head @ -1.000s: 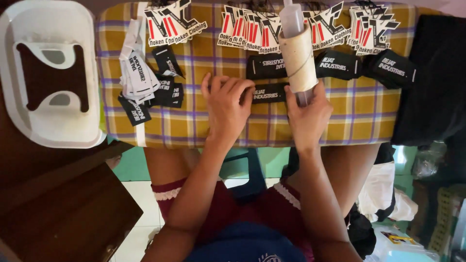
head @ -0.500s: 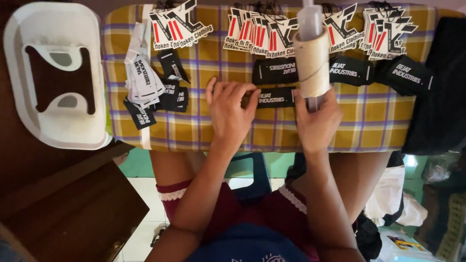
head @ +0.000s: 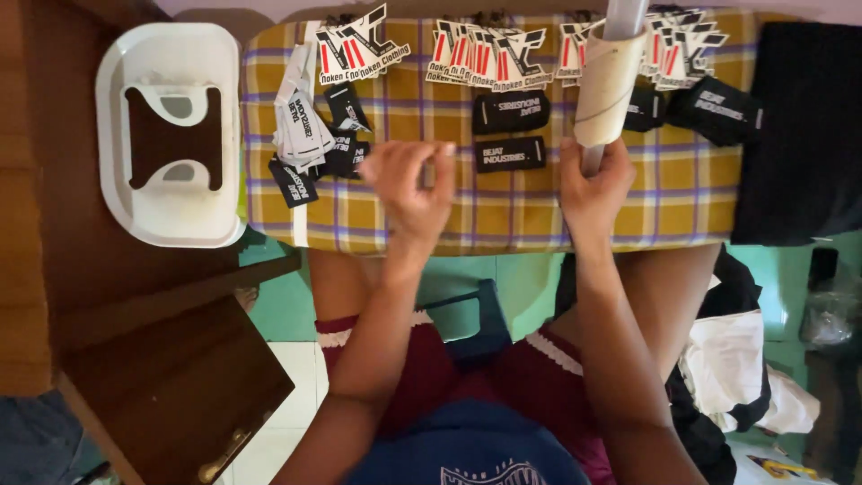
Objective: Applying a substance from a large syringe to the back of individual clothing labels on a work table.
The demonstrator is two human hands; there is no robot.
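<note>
My right hand is shut around the lower end of an upright cardboard roll standing on a yellow checked cloth-covered board. My left hand hovers just above the board with its fingers pinched together; whether something thin sits between them is unclear. Two black rectangular labels lie between my hands. A loose heap of white and black labels lies to the left of my left hand. Rows of red, black and white tags line the far edge.
A white plastic tray-like object rests on brown wood at the left. Black cloth covers the board's right end. A brown wooden cabinet stands at the lower left, a blue stool under my legs, and clothes on the floor at right.
My left hand has lifted off the black label and drawn back to the left with its fingers pinched. The right hand still grips the roll.
</note>
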